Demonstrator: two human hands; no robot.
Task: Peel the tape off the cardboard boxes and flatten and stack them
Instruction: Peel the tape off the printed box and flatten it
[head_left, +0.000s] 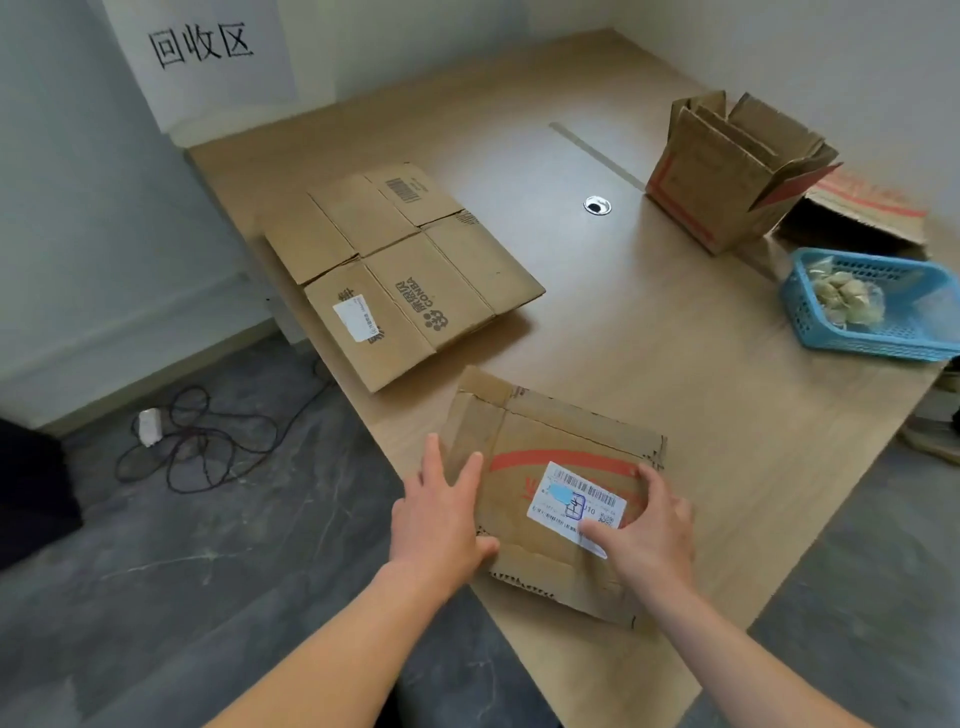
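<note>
A flat brown cardboard box (550, 457) is seen at 6 o'clock, at the near edge of the table (649, 338). A red stripe is printed across it, and a white label (576, 501) with black bar codes is stuck on top. Its cut edges are rough and wavy.

It is pressed down by both hands. The left hand (441, 514) is laid flat on its left side, and the right hand (649, 525) is spread on its right side, thumb on the label. Nothing is gripped.

The table is made of pale, smooth wood. A stack of flat boxes (405, 270) is laid at 10 o'clock. An open box (727, 171) is stood up at 2 o'clock. A blue plastic basket (857, 345) full of little holes is set at 3 o'clock.

A dark grey floor is seen below, with tangled black cables (208, 447) at 8 o'clock. A white sign (202, 52) is hung on the wall at 11 o'clock.
</note>
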